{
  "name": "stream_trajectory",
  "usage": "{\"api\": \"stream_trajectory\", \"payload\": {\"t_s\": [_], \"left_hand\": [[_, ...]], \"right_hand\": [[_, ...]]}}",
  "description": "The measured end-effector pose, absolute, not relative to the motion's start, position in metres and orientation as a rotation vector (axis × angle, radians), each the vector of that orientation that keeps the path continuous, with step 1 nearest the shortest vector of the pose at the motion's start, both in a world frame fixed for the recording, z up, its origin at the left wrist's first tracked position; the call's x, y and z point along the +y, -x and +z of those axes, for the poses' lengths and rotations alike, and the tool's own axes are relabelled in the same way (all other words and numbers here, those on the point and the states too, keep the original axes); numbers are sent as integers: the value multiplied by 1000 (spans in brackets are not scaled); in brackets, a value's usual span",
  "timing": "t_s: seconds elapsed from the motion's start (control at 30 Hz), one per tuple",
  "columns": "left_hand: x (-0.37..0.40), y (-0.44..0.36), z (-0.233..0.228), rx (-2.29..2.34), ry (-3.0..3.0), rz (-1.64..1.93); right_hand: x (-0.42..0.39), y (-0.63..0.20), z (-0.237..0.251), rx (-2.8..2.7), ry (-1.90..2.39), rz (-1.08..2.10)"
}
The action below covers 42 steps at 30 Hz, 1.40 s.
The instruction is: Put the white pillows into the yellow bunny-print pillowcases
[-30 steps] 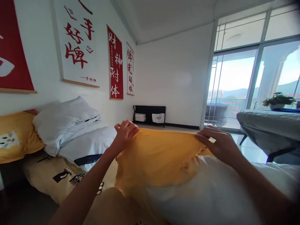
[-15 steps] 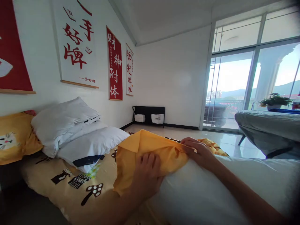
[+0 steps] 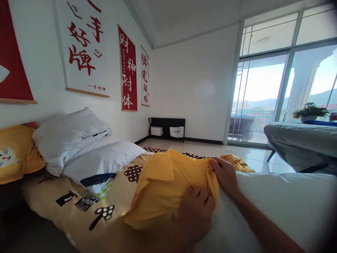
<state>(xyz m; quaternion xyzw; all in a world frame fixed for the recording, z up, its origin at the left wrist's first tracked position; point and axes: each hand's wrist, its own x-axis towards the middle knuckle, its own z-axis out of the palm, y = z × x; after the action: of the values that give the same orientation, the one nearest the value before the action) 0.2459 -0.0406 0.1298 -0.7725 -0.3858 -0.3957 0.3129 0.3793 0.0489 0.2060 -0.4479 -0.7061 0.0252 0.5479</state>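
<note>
Gripping one yellow pillowcase (image 3: pixel 168 182), left hand (image 3: pixel 196 211), right hand (image 3: pixel 225 174), two white pillows (image 3: pixel 79 144)

Red "一手好牌" on the white wall scroll (image 3: pixel 83 49); white "财神附体" on the red scroll (image 3: pixel 128 68) (smaller print illegible)

Two white pillows (image 3: pixel 86 147) lay stacked beside a yellow cat-print cushion (image 3: pixel 15 158) under red-lettered wall scrolls (image 3: pixel 128 68). A potted plant (image 3: pixel 310 112) stood by the window.

Four wall scrolls (image 3: pixel 128 66), three white pillows (image 3: pixel 71 131) (one being covered), one potted plant (image 3: pixel 310 111).
</note>
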Motion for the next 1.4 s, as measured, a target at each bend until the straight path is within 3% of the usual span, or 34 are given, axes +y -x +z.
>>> {"api": "stream_trajectory", "payload": {"t_s": [0.2,0.3,0.47,0.67,0.83,1.1,1.4], "left_hand": [[-62,-152,149,-1094,2014,-1298],[-63,-106,170,-1160,1652,-1513],[-39,-61,196,-1448,1816,-1433],[-30,-42,209,-1543,1767,-1877],[-35,-34,223,-1528,1828,-1979],[-46,-14,233,-1575,1951,-1822],[-55,-4,210,-1658,2250,-2236]], "right_hand": [[44,-409,226,-2012,1078,-4],[42,-402,230,-2141,1019,49],[31,-380,237,-2275,989,30],[14,-356,260,-2323,1177,-114],[14,-320,277,-2596,960,-232],[24,-311,269,-2642,862,29],[22,-318,270,-2618,887,175]]}}
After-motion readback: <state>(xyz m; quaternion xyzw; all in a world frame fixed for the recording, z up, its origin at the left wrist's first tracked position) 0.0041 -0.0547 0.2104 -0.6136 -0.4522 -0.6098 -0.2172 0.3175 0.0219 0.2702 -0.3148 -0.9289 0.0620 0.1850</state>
